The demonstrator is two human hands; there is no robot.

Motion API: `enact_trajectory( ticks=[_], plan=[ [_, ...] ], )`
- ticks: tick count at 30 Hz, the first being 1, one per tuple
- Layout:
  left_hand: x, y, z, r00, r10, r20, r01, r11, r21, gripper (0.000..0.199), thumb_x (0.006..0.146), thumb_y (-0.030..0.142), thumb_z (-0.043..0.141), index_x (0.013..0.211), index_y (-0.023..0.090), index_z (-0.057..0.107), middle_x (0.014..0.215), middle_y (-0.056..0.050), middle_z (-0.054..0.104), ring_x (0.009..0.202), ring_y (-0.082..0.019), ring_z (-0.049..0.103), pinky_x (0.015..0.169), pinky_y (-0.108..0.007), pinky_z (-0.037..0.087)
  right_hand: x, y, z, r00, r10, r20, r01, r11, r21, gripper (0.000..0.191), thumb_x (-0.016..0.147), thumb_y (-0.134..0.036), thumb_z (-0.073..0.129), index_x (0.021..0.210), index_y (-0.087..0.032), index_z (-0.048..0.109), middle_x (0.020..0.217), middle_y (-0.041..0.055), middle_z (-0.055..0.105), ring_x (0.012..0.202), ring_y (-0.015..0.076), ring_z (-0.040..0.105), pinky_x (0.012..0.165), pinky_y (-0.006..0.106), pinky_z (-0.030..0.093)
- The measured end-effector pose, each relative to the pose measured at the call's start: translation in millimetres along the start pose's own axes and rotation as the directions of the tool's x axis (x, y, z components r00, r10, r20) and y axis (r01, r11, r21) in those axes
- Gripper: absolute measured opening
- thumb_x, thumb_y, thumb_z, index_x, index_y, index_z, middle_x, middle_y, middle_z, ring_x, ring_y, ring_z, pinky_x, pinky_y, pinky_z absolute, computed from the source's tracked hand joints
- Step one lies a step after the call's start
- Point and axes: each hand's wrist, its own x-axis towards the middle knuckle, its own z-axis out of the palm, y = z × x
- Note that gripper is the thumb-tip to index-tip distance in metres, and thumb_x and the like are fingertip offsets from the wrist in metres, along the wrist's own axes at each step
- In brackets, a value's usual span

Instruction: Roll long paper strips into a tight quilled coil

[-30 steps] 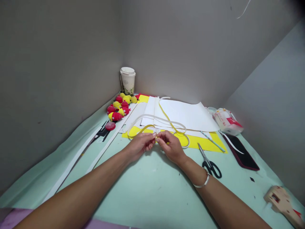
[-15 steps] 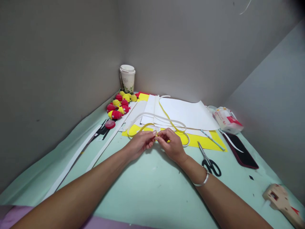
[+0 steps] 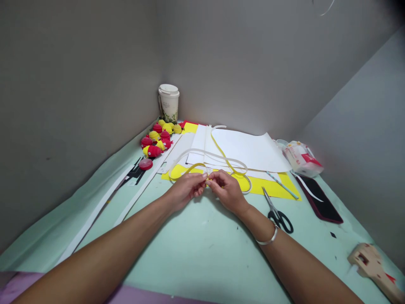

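My left hand [image 3: 189, 189] and my right hand [image 3: 227, 190] meet fingertip to fingertip over the near edge of the yellow sheet [image 3: 259, 185]. Both are closed in a pinch on a yellow paper strip [image 3: 218, 147], whose small end between the fingers is mostly hidden. The strip loops out behind the hands, and a long white strip [image 3: 218, 157] curls around it above the white paper [image 3: 249, 147]. To the right of my right hand lie scissors [image 3: 276, 213] with black handles, and a patterned pencil-like stick [image 3: 282, 185] rests on the yellow sheet.
Red and yellow ribbed paper pieces [image 3: 152, 151] lie at the left, with a red round tin [image 3: 146, 164] and long white strips [image 3: 136, 200]. A lidded cup [image 3: 169, 103] stands behind. Rightward are a tissue pack [image 3: 302, 158], a phone [image 3: 319, 200] and a glue gun [image 3: 370, 261].
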Motion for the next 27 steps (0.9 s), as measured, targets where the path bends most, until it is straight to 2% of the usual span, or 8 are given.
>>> enact_trajectory(
  ticks=[5,13,18,27],
  plan=[
    [1.6,-1.4,-0.9,1.0,0.005,0.005,-0.005,1.0,0.028,0.023,0.08,0.034,0.064,0.076,0.012,0.061,0.065,0.0,0.048,0.054,-0.007,0.041,0.048,-0.018,0.032,1.5,1.9,-1.2,0.988,0.121,0.095,-0.138,0.972,0.193,0.014,0.083,-0.033,0.063,0.087,-0.019,0.062,0.067,-0.0026,0.055,0.057,0.0103,0.049,0.056,0.023,0.043],
    [1.1,1.4,-0.7,0.999,-0.038,0.029,0.037,0.998,0.042,0.023,0.081,0.034,0.062,0.075,0.012,0.06,0.065,-0.001,0.048,0.054,-0.007,0.042,0.048,-0.019,0.033,6.7,-2.9,-5.4,0.953,0.193,0.233,-0.274,0.876,0.397,0.021,0.08,-0.037,0.065,0.087,-0.018,0.062,0.069,-0.0016,0.061,0.053,0.0082,0.05,0.051,0.021,0.044],
    [1.3,2.6,-0.5,0.998,-0.059,0.029,0.058,0.998,0.034,0.022,0.082,0.033,0.06,0.076,0.012,0.06,0.064,-0.001,0.048,0.053,-0.007,0.041,0.047,-0.018,0.032,9.3,-1.6,-5.6,0.944,0.192,0.269,-0.297,0.847,0.441,0.021,0.08,-0.038,0.066,0.084,-0.018,0.062,0.066,-0.0025,0.06,0.052,0.0074,0.048,0.05,0.021,0.044],
    [1.8,0.7,-0.4,0.999,-0.032,0.004,0.031,0.999,0.016,0.02,0.082,0.031,0.06,0.075,0.013,0.061,0.064,0.0,0.048,0.053,-0.006,0.041,0.046,-0.018,0.03,9.3,-3.9,-4.8,0.95,0.194,0.246,-0.289,0.847,0.446,0.022,0.079,-0.039,0.067,0.085,-0.018,0.063,0.065,-0.0029,0.059,0.051,0.0074,0.048,0.05,0.021,0.044]
  ],
)
